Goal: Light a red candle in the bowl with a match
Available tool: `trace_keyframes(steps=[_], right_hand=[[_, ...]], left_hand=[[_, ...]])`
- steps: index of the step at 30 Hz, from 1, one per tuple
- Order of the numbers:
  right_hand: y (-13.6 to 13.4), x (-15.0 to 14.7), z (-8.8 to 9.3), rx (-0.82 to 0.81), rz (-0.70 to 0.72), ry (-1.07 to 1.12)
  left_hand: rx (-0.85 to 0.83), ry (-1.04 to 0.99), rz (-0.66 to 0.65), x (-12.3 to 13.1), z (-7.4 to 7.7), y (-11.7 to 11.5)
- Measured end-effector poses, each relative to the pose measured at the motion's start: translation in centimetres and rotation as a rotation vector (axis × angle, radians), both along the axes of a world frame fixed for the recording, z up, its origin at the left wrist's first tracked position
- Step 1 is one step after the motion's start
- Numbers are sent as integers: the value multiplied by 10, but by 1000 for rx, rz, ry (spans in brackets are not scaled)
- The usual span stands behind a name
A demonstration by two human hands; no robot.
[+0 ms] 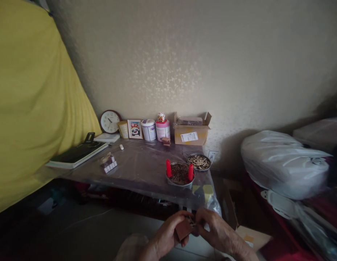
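My left hand is wrapped round a small brown matchbox, low in the view in front of the table. Pale matchsticks show at the box's open end. My right hand is closed there in a pinch at the sticks; its fingertips are partly hidden. Beyond the hands, a round tin full of loose pale sticks stands at the table's right end. Beside it, a second tin contains dark brown bits, with two red plastic pieces upright at its sides.
The table has a clear plastic cover. A wrapped pack of small boxes and a dark book lie at left. Along the wall stand a clock, canisters and an open carton. White bags are heaped at right.
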State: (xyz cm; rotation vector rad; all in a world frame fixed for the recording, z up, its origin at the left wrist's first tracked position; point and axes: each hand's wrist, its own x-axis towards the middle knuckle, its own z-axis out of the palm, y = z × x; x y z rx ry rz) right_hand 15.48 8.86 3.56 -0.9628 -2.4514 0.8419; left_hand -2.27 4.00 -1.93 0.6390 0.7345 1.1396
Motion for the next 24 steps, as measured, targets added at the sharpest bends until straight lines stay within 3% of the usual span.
trace_keyframes(steps=[7, 16, 24], right_hand=[[15, 10, -5, 12, -101, 285], [6, -11, 1, -118, -223, 516], [1, -18, -2, -241, -281, 570]], left_hand=[[93, 13, 214, -4, 10, 0], [66, 4, 419, -6, 17, 0], [15, -19, 448, -5, 13, 3]])
